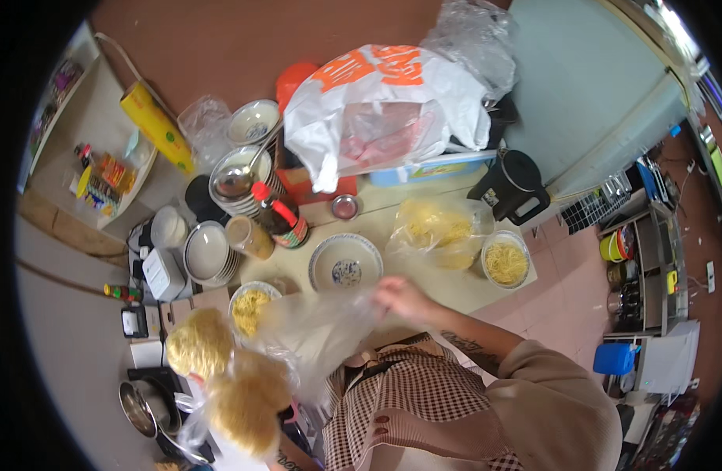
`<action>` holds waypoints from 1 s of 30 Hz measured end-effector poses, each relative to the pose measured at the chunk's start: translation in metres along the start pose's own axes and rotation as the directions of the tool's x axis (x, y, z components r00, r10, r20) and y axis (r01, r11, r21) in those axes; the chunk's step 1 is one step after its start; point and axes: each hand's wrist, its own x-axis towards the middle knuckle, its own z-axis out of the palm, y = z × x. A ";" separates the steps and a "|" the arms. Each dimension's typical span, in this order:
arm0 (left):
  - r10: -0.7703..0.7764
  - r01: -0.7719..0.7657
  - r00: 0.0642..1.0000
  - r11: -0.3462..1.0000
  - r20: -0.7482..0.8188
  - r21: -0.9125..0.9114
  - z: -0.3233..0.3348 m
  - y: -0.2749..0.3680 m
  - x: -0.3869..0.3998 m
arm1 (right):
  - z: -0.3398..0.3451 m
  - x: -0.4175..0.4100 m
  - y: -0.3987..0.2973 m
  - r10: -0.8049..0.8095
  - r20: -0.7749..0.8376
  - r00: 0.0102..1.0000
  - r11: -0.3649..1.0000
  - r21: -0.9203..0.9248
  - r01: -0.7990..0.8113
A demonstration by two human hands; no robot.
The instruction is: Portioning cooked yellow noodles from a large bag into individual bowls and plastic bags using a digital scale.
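Note:
My right hand (402, 299) pinches the edge of a clear plastic bag (325, 329), stretched and blurred over the table's near side. The bag runs left towards large clumps of yellow noodles in clear plastic (246, 406), raised close to the camera. Behind these clumps my left forearm (293, 462) comes in from below; the hand itself is mostly hidden, apparently holding the bagged noodles up. Just beyond the stretched bag lies a wide blue-rimmed bowl (344, 265) with no food in it. A bowl of yellow noodles (252, 309) stands left of it, and another noodle bowl (506, 262) at the table's right corner.
An open bag of noodles (434, 229) lies near the right bowl. Farther back are a black pitcher (511, 185), a red-capped sauce bottle (281, 218), a jar (249, 237), stacked bowls (208, 253) and a white plastic bag (390, 112). A metal pot (155, 406) stands at left.

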 end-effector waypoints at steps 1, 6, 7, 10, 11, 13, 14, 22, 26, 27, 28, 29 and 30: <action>0.004 -0.004 1.000 1.000 0.008 -0.021 0.008 0.006 0.009 | -0.027 -0.004 -0.013 0.116 -0.153 0.981 0.935 0.351 -0.056; 0.025 -0.020 0.999 0.993 0.040 -0.119 0.038 0.044 0.048 | -0.125 -0.039 -0.166 -0.584 -0.532 0.614 0.525 0.329 0.785; 0.023 -0.018 0.999 0.991 0.042 -0.130 0.039 0.051 0.053 | -0.123 -0.043 -0.213 -0.736 -0.562 0.378 0.402 0.086 0.912; 0.029 -0.020 0.998 0.984 0.050 -0.178 0.049 0.074 0.070 | -0.126 -0.007 -0.300 -0.916 -0.401 0.013 0.042 -0.063 0.997; 0.041 -0.026 0.997 0.977 0.065 -0.210 0.060 0.085 0.078 | -0.142 0.031 -0.324 -0.945 -0.288 -0.156 -0.019 -0.427 0.904; 0.043 -0.021 0.996 0.966 0.082 -0.259 0.078 0.103 0.087 | -0.159 0.092 -0.393 -0.992 0.032 0.125 0.055 -0.770 0.636; 0.038 -0.012 0.995 0.960 0.088 -0.279 0.087 0.111 0.087 | -0.180 0.133 -0.408 -0.895 0.051 0.443 0.102 -0.944 0.313; -0.080 0.082 0.997 0.926 0.019 -0.368 0.092 0.160 0.068 | -0.304 0.182 -0.413 -0.872 -0.372 0.318 0.271 -0.909 -0.317; -0.124 0.126 0.992 0.883 0.034 -0.452 0.114 0.177 0.068 | -0.427 0.178 -0.458 -0.652 -0.464 0.599 0.484 -0.863 -0.142; -0.148 0.143 0.989 0.876 0.025 -0.462 0.114 0.180 0.061 | -0.412 0.158 -0.475 -0.797 -0.384 0.467 0.450 -0.892 0.035; -0.170 0.158 0.985 0.866 0.019 -0.475 0.116 0.184 0.057 | -0.401 0.150 -0.492 -0.875 -0.289 0.387 0.381 -0.906 0.186; -0.184 0.171 0.983 0.852 0.023 -0.496 0.118 0.187 0.052 | -0.393 0.134 -0.511 -0.937 -0.203 0.283 0.291 -0.903 0.316; -0.198 0.186 0.980 0.834 0.034 -0.520 0.122 0.190 0.049 | -0.397 0.118 -0.531 -0.955 -0.131 0.265 0.246 -0.850 0.466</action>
